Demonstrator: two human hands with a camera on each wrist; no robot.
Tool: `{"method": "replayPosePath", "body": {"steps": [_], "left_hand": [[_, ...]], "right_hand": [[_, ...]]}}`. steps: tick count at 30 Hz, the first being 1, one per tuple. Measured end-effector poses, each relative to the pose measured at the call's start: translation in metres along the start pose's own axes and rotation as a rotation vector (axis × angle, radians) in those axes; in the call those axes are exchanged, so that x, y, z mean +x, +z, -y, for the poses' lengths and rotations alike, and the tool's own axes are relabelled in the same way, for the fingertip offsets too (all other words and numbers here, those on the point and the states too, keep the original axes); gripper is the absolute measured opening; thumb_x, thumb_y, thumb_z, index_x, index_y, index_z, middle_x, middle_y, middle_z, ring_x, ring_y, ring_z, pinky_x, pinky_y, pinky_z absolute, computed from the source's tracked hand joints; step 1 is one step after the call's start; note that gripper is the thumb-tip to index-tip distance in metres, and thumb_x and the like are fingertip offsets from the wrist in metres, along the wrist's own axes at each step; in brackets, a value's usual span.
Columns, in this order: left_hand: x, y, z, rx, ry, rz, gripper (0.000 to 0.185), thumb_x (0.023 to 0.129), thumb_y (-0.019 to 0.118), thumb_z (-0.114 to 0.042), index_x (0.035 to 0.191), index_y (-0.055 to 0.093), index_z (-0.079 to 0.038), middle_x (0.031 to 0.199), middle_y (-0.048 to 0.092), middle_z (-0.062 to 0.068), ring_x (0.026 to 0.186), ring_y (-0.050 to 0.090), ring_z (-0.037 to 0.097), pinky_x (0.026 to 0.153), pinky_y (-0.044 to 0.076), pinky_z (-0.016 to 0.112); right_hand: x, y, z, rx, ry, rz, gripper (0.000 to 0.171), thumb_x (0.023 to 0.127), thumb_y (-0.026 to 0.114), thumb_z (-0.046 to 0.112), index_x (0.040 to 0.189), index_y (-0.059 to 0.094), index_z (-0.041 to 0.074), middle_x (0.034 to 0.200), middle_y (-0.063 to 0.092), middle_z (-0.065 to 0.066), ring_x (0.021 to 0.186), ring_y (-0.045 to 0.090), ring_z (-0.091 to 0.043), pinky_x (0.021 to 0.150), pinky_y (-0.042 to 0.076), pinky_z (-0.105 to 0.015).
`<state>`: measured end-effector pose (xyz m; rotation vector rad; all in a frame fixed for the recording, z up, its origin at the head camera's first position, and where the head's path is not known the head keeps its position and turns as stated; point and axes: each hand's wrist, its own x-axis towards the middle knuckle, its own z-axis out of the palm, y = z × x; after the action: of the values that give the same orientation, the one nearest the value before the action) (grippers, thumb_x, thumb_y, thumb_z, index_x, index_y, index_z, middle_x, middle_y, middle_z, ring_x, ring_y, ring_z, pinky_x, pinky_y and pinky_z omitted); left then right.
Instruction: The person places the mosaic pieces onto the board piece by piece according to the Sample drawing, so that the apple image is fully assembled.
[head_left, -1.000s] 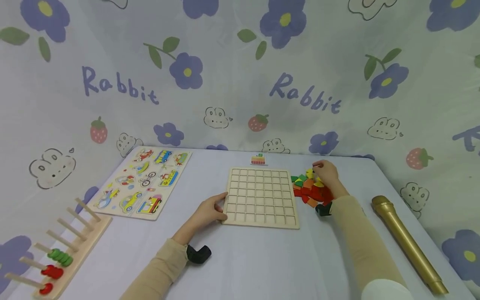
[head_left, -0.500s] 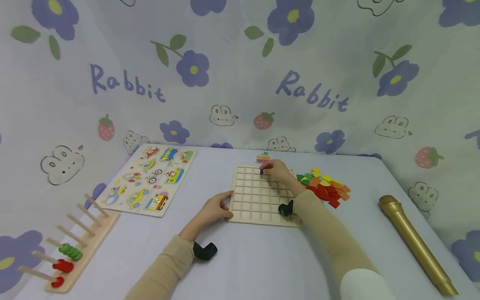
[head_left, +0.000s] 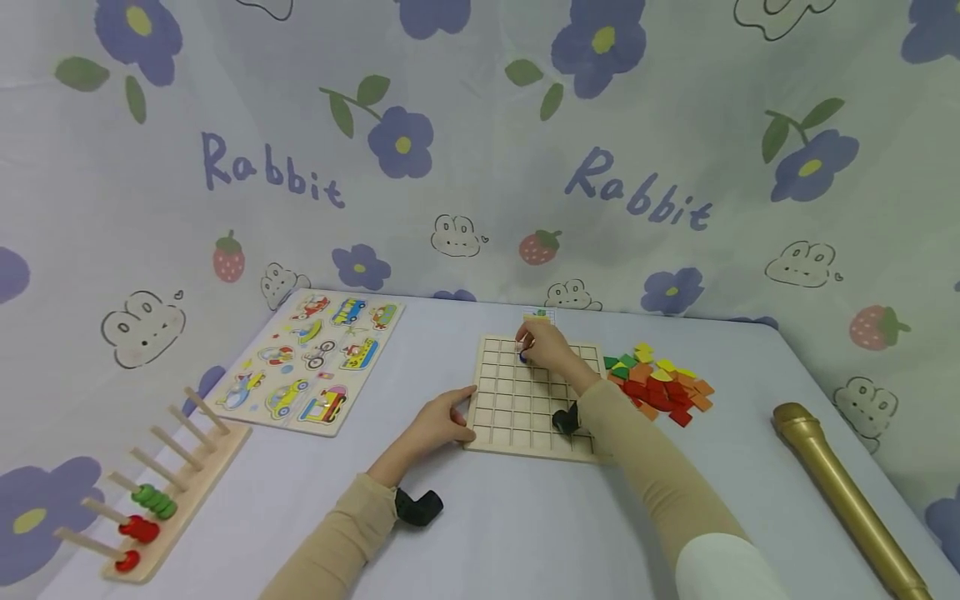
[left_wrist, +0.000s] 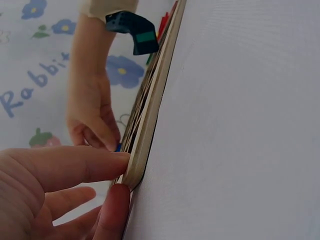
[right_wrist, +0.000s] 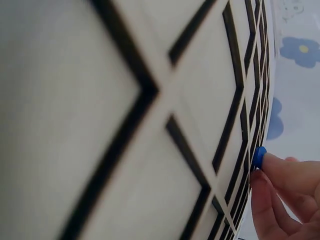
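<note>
A square wooden grid board (head_left: 501,408) lies flat on the white-covered table. My left hand (head_left: 437,423) holds its near left corner; the left wrist view shows thumb and finger (left_wrist: 85,164) at the board's edge. My right hand (head_left: 547,346) is over the far part of the grid, pinching a small blue piece (right_wrist: 259,157) between thumb and finger. In the right wrist view the piece is right at the grid surface, its shape mostly covered by the fingertips. The grid squares in sight hold no tiles. Part of the grid is hidden under the right forearm.
Red, orange, yellow and green tiles (head_left: 658,389) lie in a pile right of the board. A small picture card (head_left: 542,315) is behind it, partly covered. A vehicle puzzle board (head_left: 288,387) and a peg rack with rings (head_left: 187,492) stand left. A gold microphone (head_left: 847,496) lies right.
My right hand has moved left from the tile pile to the grid, bringing the blue piece, then slightly nearer me. The left hand stays at the board's corner. The head view has shifted slightly.
</note>
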<state>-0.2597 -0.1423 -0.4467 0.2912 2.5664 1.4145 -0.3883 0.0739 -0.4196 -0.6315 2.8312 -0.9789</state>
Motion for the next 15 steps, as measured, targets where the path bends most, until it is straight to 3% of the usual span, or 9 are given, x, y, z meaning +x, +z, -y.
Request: {"method": "replayPosePath", "body": {"steps": [7, 15], "left_hand": [[-0.0017, 0.0012, -0.0023, 0.004, 0.002, 0.001, 0.077, 0.068, 0.073, 0.001, 0.138, 0.043, -0.005, 0.075, 0.053, 0.005, 0.065, 0.048, 0.014, 0.053, 0.043, 0.026], [-0.0006, 0.0010, -0.0021, 0.012, -0.002, 0.002, 0.077, 0.068, 0.073, 0.001, 0.138, 0.043, -0.005, 0.075, 0.054, 0.005, 0.065, 0.049, 0.014, 0.053, 0.043, 0.026]], "right_hand": [[-0.0015, 0.0009, -0.0046, 0.108, 0.013, 0.024, 0.029, 0.079, 0.066, -0.007, 0.107, 0.059, -0.001, 0.087, 0.062, -0.010, 0.083, 0.060, -0.023, 0.069, 0.050, -0.030], [-0.0029, -0.0004, -0.0033, 0.143, 0.044, 0.038, 0.031, 0.081, 0.065, -0.004, 0.111, 0.057, 0.001, 0.090, 0.064, -0.010, 0.083, 0.060, -0.022, 0.069, 0.050, -0.029]]}}
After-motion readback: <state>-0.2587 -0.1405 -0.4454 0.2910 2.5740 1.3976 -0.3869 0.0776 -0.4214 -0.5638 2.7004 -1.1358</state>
